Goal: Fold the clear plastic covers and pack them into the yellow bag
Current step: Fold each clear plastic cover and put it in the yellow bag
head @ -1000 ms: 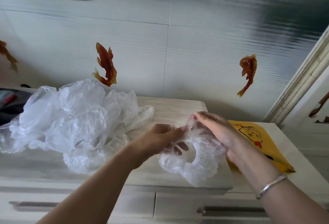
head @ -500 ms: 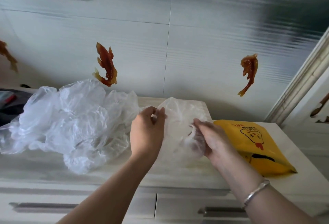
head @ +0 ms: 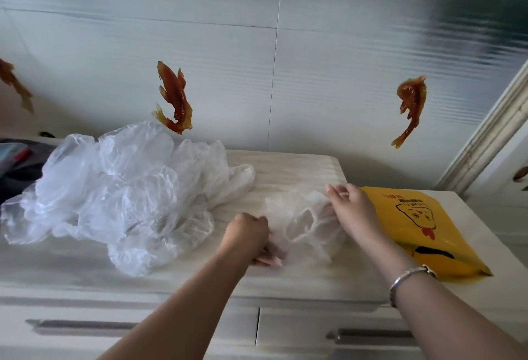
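One clear plastic cover (head: 303, 222) with an elastic rim lies spread on the pale cabinet top (head: 285, 171). My left hand (head: 248, 235) grips its near-left edge, fingers curled under. Across the cover's right side lies my right hand (head: 350, 209), fingers fairly straight and pressing the plastic down. A flat yellow bag (head: 423, 231) with a cartoon chicken face lies just right of that hand. A big heap of crumpled clear covers (head: 120, 193) fills the left half of the top.
A white wall with orange fish stickers (head: 174, 99) runs close behind the cabinet. Dark cloth items (head: 17, 165) sit at the far left. A door frame (head: 491, 136) stands at the right. Drawers with metal handles (head: 80, 325) are below the front edge.
The cover was held up between both hands and has been brought down onto the cabinet top. My left hand dropped to its near edge; my right hand moved to flatten the right side.
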### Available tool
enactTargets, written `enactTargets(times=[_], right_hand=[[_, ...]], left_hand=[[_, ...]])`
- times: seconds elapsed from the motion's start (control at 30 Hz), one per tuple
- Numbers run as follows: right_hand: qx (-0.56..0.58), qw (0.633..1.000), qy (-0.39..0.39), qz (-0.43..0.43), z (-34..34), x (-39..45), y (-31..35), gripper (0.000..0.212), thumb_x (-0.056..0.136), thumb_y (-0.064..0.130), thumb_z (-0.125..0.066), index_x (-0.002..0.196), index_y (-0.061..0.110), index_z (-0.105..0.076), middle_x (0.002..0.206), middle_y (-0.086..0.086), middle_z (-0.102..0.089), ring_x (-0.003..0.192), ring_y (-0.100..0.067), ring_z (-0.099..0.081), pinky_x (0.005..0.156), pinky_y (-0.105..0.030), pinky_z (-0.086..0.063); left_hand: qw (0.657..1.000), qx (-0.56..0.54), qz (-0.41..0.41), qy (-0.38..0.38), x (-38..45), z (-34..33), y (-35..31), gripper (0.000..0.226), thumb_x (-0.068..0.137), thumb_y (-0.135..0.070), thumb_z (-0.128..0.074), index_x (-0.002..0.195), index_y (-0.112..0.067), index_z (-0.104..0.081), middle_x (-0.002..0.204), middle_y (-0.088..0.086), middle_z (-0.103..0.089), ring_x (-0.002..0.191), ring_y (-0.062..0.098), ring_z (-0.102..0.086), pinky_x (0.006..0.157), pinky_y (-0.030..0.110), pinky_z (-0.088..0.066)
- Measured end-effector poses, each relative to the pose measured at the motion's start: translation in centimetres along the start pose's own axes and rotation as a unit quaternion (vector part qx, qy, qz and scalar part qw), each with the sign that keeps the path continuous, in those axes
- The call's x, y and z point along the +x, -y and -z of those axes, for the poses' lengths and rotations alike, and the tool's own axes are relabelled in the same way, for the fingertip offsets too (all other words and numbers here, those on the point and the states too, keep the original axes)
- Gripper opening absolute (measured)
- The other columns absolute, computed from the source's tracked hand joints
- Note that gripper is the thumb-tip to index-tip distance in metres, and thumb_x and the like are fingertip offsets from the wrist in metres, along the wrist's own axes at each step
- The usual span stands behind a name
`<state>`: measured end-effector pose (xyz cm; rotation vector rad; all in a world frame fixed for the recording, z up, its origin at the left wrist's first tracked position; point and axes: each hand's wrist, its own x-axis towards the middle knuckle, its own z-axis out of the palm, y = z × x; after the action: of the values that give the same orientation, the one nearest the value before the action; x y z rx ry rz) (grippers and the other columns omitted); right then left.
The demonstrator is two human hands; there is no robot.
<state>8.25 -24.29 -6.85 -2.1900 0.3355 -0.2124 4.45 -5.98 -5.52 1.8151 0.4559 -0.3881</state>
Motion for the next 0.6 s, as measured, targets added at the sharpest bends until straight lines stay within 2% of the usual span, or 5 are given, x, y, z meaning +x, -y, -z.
enactTargets(times=[0.13,0.37,0.5,0.57,0.6], right_hand=[[-0.057,0.992,0.018,0.115,0.6,-1.2,0.6,0.031,0.097,0.026,-0.052,0.126,0.015,-0.052,0.127,0.001,-0.057,0.113,-0.014,-0.054,0.088,-0.022,-0.04],[-0.199,0.94,0.126,0.249,2.3,-4.6,1.0,0.015,0.089,0.022,-0.058,0.103,0.026,-0.057,0.105,0.01,-0.055,0.103,-0.009,-0.048,0.087,-0.027,-0.045],[-0.272,0.908,0.192,0.255,3.6,-6.1,0.1,0.026,0.087,0.031,-0.058,0.113,0.029,-0.054,0.111,0.012,-0.052,0.108,-0.006,-0.045,0.091,-0.027,-0.043],[-0.285,0.9,0.215,0.252,4.0,-6.6,-0.5,0.036,0.085,0.034,-0.059,0.119,0.031,-0.05,0.118,0.014,-0.05,0.114,-0.005,-0.043,0.095,-0.027,-0.041],[-0.287,0.898,0.224,0.248,4.1,-6.9,-0.7,0.04,0.084,0.036,-0.06,0.122,0.033,-0.048,0.122,0.015,-0.049,0.116,-0.005,-0.041,0.097,-0.026,-0.04]], left_hand=[[0.993,-0.032,0.063,0.089,-1.1,0.1,-0.5,0.031,0.091,-0.004,-0.032,0.098,0.005,-0.061,0.077,0.024,-0.071,0.061,0.031,-0.069,0.053,0.025,-0.054],[0.985,0.051,0.068,0.149,-2.2,0.1,-0.5,0.027,0.092,-0.008,-0.032,0.09,0.0,-0.057,0.079,0.018,-0.073,0.056,0.022,-0.067,0.049,0.02,-0.049],[0.931,0.34,-0.132,-0.027,-1.4,0.5,0.7,0.025,0.092,-0.029,-0.046,0.09,-0.007,-0.057,0.084,0.006,-0.068,0.076,0.025,-0.065,0.065,0.029,-0.05],[0.885,0.364,-0.273,-0.098,-1.8,0.4,0.7,0.009,0.088,-0.015,-0.049,0.097,-0.014,-0.048,0.1,0.001,-0.053,0.094,0.023,-0.054,0.074,0.032,-0.043],[0.863,0.359,-0.343,-0.094,-1.8,0.3,0.7,0.024,0.082,-0.005,-0.048,0.103,-0.017,-0.046,0.106,-0.002,-0.048,0.101,0.021,-0.048,0.081,0.03,-0.041]])
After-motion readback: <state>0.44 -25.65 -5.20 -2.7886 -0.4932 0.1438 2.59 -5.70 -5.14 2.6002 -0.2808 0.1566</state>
